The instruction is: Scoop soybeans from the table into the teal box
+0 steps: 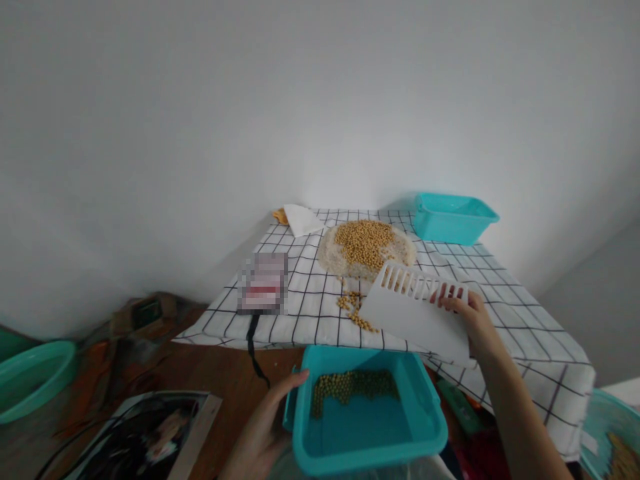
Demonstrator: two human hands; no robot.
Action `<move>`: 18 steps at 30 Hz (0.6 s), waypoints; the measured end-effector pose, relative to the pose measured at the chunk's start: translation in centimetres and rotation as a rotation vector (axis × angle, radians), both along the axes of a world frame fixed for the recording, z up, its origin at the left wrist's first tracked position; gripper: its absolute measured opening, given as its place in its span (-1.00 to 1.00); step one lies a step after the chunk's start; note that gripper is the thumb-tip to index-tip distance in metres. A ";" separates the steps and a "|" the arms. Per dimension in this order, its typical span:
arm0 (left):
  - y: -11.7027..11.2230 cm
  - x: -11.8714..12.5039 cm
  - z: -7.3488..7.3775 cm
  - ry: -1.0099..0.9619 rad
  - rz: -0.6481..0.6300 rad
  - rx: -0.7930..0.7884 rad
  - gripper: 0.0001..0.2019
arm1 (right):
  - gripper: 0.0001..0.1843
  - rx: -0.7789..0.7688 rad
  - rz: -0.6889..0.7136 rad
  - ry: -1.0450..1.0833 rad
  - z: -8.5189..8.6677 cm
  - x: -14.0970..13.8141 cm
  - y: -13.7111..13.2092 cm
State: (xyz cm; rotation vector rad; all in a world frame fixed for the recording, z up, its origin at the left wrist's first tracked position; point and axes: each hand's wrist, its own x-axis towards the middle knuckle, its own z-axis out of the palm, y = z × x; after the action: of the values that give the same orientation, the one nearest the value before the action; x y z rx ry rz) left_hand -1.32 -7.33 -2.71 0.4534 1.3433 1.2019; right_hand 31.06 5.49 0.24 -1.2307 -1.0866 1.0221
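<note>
My left hand (273, 407) is closed on the left rim of a teal plastic bin (370, 461), held just under the table's front edge. Soybeans (345, 385) lie along the bin's far side. A white plastic board with a row of slots (415, 317) is in my right hand (467, 313), its fingers through the end slots. The board tilts over the table's front edge. Loose soybeans (357, 310) lie just left of it. Behind, a heap of soybeans (365, 241) rests on a pale grainy layer (330, 257), which I cannot identify.
A second teal bin (445, 230) stands at the back right of the table's checked cloth (300, 293). At left are a blurred-out flat device (265, 283) with a black strap and a folded white cloth (300, 219). Basins (45, 373) sit low on either side.
</note>
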 end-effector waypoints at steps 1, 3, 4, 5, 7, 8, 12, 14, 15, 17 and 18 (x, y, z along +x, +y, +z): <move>0.1 0.1 0.1 0.004 0.010 -0.005 -0.85 | -0.89 -0.018 0.002 -0.005 0.0 0.0 0.0; 0.1 0.2 0.3 0.013 0.016 0.044 -0.80 | -0.89 -0.046 -0.021 -0.049 0.1 0.2 -0.1; 0.1 0.3 0.3 0.005 0.006 0.053 -0.79 | -0.89 -0.042 -0.035 -0.084 0.1 0.3 -0.1; 0.1 0.3 0.3 -0.015 -0.011 0.043 -0.80 | -0.89 -0.026 -0.045 -0.117 0.2 0.4 0.0; 0.1 0.2 0.0 -0.076 -0.040 0.004 -0.83 | -0.88 0.022 -0.047 -0.141 0.4 0.6 0.0; 0.1 0.1 -0.3 -0.104 -0.053 -0.030 -0.82 | -0.88 0.034 -0.048 -0.120 0.6 0.6 0.1; -0.1 -0.5 -1.3 -0.066 -0.034 0.046 -0.76 | -0.93 -0.052 -0.104 0.083 0.8 0.0 0.0; -0.1 -0.5 -1.1 -0.038 -0.042 0.061 -0.76 | -0.87 -0.096 -0.062 0.141 0.8 -0.3 0.1; 0.0 -0.4 -0.7 -0.037 -0.044 0.031 -0.80 | -0.85 -0.106 -0.030 0.147 0.7 -0.4 0.1; 0.2 -0.1 0.1 -0.040 -0.047 -0.035 -0.84 | -0.83 -0.105 0.016 0.128 0.5 -0.5 0.2; 0.3 0.1 0.5 -0.039 -0.043 -0.044 -0.84 | -0.82 -0.098 0.028 0.111 0.4 -0.5 0.3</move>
State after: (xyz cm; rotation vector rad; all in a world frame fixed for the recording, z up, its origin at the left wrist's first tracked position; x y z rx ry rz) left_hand -1.22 -7.03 -2.19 0.4231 1.3178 1.1382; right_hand 30.59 5.74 0.65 -1.2247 -0.9801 1.1623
